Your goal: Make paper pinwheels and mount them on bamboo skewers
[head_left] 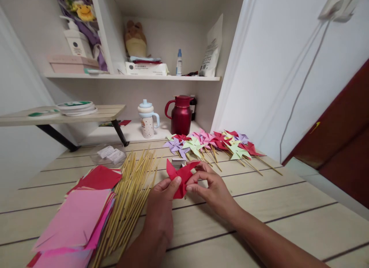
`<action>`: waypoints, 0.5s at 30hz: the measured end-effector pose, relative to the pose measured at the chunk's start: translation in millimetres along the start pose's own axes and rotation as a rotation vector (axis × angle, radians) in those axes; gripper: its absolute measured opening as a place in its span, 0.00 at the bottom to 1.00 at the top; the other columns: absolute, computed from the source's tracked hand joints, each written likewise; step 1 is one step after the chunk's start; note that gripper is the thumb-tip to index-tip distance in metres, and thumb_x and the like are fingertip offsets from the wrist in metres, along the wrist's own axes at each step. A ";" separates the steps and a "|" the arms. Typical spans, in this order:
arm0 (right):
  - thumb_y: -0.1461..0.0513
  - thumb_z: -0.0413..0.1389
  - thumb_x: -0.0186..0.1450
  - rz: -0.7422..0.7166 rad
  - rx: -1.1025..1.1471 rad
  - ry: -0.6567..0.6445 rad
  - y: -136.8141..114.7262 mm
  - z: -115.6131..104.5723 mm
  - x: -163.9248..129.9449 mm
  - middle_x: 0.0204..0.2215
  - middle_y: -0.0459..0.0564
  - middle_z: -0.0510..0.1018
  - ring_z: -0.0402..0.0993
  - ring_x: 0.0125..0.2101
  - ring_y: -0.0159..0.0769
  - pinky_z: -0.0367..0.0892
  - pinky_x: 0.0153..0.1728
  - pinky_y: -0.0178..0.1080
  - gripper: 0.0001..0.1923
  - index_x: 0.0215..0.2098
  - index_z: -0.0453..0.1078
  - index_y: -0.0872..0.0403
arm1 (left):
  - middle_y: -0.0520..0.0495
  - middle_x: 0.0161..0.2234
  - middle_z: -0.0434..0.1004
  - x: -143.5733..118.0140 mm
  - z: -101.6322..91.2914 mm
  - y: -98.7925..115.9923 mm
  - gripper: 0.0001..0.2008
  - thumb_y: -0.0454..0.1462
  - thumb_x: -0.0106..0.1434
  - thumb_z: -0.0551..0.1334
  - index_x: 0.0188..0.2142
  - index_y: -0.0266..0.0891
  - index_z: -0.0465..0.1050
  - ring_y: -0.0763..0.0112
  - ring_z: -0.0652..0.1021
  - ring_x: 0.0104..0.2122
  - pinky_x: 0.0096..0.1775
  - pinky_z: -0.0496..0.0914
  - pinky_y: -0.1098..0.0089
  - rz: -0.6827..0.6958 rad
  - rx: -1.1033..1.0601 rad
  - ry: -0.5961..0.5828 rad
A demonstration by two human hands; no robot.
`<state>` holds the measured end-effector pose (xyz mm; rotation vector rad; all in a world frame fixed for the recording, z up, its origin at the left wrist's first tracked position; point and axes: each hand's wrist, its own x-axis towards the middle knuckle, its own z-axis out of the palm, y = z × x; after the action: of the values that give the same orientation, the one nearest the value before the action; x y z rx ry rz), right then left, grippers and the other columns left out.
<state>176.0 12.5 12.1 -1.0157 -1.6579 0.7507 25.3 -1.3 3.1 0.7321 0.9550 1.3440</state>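
A red paper pinwheel (182, 178), its corners folded inward, is held up between my two hands above the table. My left hand (163, 199) pinches its left side, the thumb lying on the front of the paper. Thumb and fingertips of my right hand (209, 185) are closed on the right edge. A small grey metal object (178, 162) shows partly behind the paper; its kind is hidden. Left of my hands lie a heap of thin wooden sticks (131, 199) and a stack of coloured paper squares (76, 218), pink and red on top.
Finished pinwheels on sticks (213, 143) lie at the back right. A clear container (108, 154) stands behind the paper stack. Along the back are a red thermos jug (181, 116), a pale cup (147, 122) and a small raised stand (106, 112) bearing round discs.
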 end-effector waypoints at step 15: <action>0.62 0.64 0.58 0.022 -0.005 0.053 -4.8 -1.0 -0.1 0.43 0.52 0.78 0.71 0.50 0.44 0.62 0.52 0.46 0.06 0.24 0.75 0.51 | 0.48 0.31 0.80 -2.5 5.6 1.5 0.12 0.43 0.50 0.72 0.30 0.38 0.82 0.69 0.76 0.32 0.38 0.68 0.71 0.095 0.122 0.047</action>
<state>175.8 10.2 16.5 -1.0500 -1.6062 0.7281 29.6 -3.1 7.4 0.8511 1.0573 1.4001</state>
